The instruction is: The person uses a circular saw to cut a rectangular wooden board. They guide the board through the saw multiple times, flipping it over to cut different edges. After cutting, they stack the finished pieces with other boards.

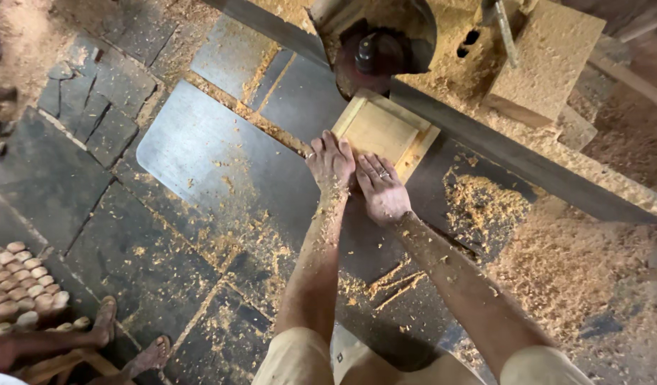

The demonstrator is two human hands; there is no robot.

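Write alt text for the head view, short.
Both the left hand and right hand press flat on a pale wooden block beside a sawdust-caked machine. The metal table is strewn with sawdust.

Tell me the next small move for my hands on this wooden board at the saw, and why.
Probably ease the board forward slowly, fingers flat and back. Both the left hand and right hand press its near edge, and its far edge already meets the saw.
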